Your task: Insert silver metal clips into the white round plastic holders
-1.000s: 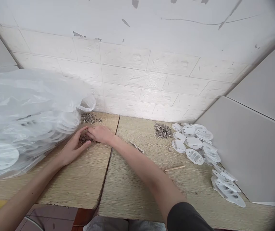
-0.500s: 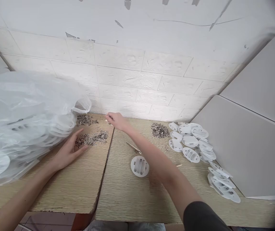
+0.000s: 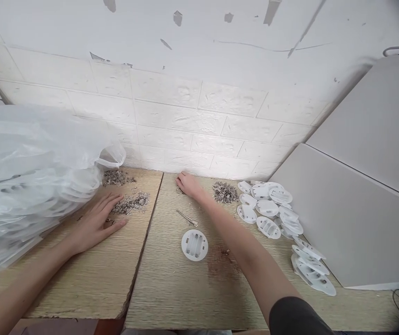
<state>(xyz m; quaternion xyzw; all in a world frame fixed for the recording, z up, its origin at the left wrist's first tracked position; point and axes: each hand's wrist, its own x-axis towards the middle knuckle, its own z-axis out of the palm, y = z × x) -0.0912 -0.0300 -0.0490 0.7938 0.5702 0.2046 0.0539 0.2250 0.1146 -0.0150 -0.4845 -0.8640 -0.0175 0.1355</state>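
Note:
My left hand (image 3: 96,222) lies on the table with its fingers spread. Its fingertips are beside a pile of small metal pieces (image 3: 132,203), and a few loose bits show between thumb and fingers. Near the wall, my right hand (image 3: 188,184) rests on the table with its fingers curled down; a few metal bits show by the fingertips, and what they grip is hidden. In front of me lies a round white plastic battery holder (image 3: 194,245) with slots. Just behind it is a thin brass-coloured tool, perhaps tweezers (image 3: 187,217).
A clear plastic bag (image 3: 42,158) full of white discs fills the left side. Further metal piles lie at back left (image 3: 115,177) and right of my right hand (image 3: 225,192). Several white holders (image 3: 268,227) are heaped at right, beside a grey panel (image 3: 353,218). A seam (image 3: 143,251) divides the tables.
My right hand has moved right along the wall, across the table seam. My left hand has come down flatter beside the pile. The view has shifted slightly.

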